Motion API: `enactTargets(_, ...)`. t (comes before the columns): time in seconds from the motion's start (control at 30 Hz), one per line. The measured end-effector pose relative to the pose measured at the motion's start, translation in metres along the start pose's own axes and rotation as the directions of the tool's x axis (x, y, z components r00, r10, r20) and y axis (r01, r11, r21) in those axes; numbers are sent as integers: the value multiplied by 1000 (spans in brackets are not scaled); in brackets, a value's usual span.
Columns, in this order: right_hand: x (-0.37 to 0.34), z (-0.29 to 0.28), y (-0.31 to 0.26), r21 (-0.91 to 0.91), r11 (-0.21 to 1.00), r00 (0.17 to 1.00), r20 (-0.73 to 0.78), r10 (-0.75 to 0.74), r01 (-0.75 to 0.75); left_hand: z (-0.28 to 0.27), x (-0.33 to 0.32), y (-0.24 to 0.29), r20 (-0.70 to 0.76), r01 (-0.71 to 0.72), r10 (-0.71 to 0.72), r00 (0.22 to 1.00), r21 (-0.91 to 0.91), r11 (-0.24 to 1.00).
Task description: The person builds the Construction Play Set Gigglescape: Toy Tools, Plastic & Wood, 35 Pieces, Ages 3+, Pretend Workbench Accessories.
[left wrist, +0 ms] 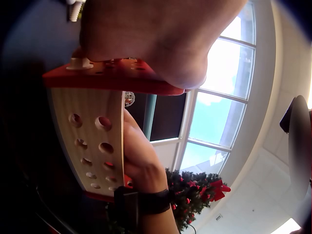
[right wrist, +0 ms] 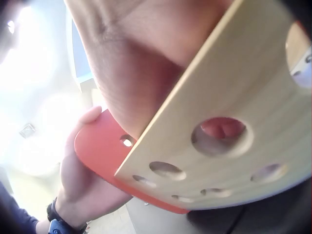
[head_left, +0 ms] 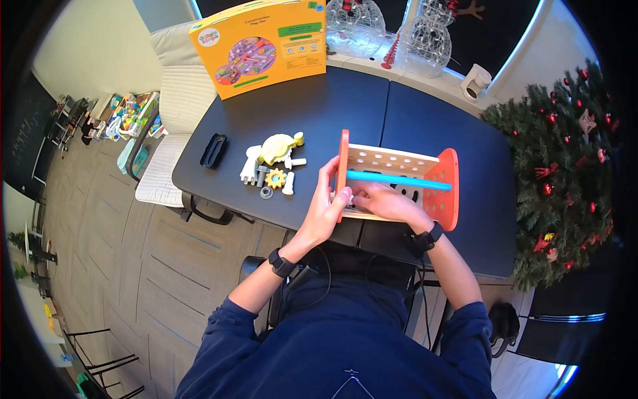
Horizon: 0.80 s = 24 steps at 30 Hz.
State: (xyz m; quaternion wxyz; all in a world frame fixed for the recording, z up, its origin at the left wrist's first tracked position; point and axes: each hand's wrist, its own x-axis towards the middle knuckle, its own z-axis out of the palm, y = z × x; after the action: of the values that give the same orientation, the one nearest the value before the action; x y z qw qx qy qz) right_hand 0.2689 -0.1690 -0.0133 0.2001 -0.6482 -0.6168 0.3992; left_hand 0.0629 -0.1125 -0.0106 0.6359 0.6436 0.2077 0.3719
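A cream padded chair (head_left: 181,100) stands at the left, beside the dark surface (head_left: 332,106); on the left part of that surface lies a black oblong tray (head_left: 208,159), apart from the other pieces; a yellow box (head_left: 292,56) printed "Construction Play Set" stands upright behind it; next comes a loose cluster, with a white piece (head_left: 251,164), a grey bolt (head_left: 262,174), a grey nut (head_left: 266,193), an orange-yellow gear (head_left: 275,178), a pale yellow piece (head_left: 276,147) and a white bolt (head_left: 288,183) close together.

Right of the cluster, the left hand (head_left: 323,211) grips the red left end panel (head_left: 343,149) of a wooden toolbox (head_left: 399,157), its thumb at the panel's near edge; in the left wrist view a pale round piece (left wrist: 79,63) sits against the outer face of that panel; the toolbox stands near the front edge of the surface, a blue rod (head_left: 399,179) crossing above its inside; the right hand (head_left: 385,201) reaches into it beneath the rod, its fingers bent near the left end panel; whether they pinch anything I cannot tell; the red right end panel (head_left: 446,211) closes the far side.

Behind stand a wire snowman (head_left: 428,43) and a white device (head_left: 476,81); at the right, a decorated Christmas tree (head_left: 558,173).
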Motion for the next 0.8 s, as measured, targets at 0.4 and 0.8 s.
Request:
enactTargets(0.4, 0, 3, 2, -110, 993, 999, -30, -44, 40, 0, -2, 5, 2, 49, -49, 999, -8, 999)
enactTargets(0.8, -5, 3, -21, -140, 990, 999, 40, 27, -21, 2, -5, 6, 3, -26, 26, 1000, 51, 998)
